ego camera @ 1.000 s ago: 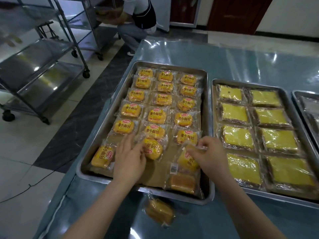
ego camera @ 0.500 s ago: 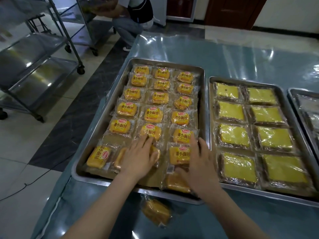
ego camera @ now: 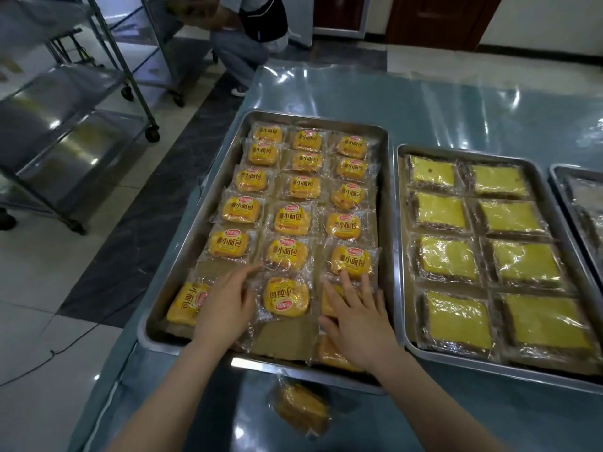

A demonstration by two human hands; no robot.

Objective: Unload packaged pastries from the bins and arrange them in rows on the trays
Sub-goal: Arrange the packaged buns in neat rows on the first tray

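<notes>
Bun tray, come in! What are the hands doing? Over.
Left hand, right hand flat on front row. Yellow plastic-wrapped buns lined in steel tray. One wrapped bun stray on blue table.

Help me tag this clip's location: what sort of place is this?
Probably a bakery or food-packing workroom: shallow steel trays of plastic-wrapped yellow buns on a film-covered table, with wheeled stainless shelving racks beside it.

One packet (ego camera: 330,303) in the near row is largely covered by the right hand (ego camera: 359,324), and its print cannot be read. What lies under the left hand (ego camera: 225,308) is hidden. The third tray (ego camera: 574,169) is cut off by the right edge, its contents blurred. The crouching person (ego camera: 251,37) is cropped at the top. The loose packet (ego camera: 301,411) on the table (ego camera: 424,102) is blurred.
</notes>
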